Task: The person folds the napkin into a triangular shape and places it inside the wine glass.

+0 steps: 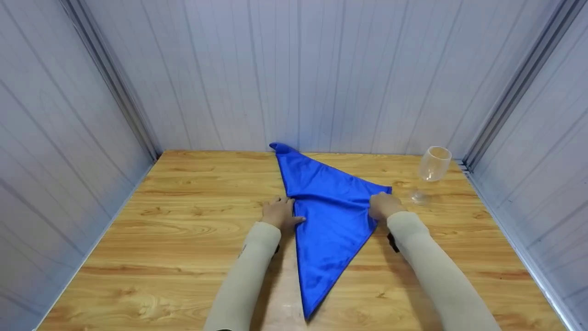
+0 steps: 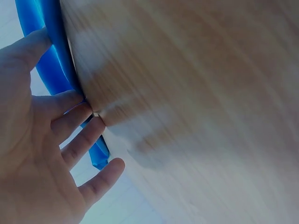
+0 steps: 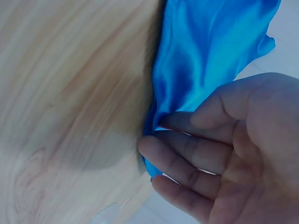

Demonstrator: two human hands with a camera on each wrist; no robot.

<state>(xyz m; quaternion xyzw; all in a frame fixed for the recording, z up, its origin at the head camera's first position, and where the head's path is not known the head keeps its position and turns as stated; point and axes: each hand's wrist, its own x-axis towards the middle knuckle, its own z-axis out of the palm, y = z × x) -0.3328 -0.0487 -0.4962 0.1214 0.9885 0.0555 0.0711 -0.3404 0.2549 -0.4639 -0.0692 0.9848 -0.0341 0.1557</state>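
Left grip (image 1: 279,214) and right grip (image 1: 384,206) touch blue cloth (image 1: 327,232).

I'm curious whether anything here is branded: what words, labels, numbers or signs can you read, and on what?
No readable text.
Left sleeve: a small dark mark, too small to tell whether it is lettering.
Blue cloth and glass: no lettering visible.

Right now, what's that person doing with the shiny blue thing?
A person is handling a blue cloth that lies on the wooden table, with one long point toward them. The left hand rests at the cloth's left edge, fingers fairly straight and thumb over it. The right hand pinches the right edge with curled fingers. A crease runs across the cloth between the hands. A clear stemmed glass stands apart, on the right.
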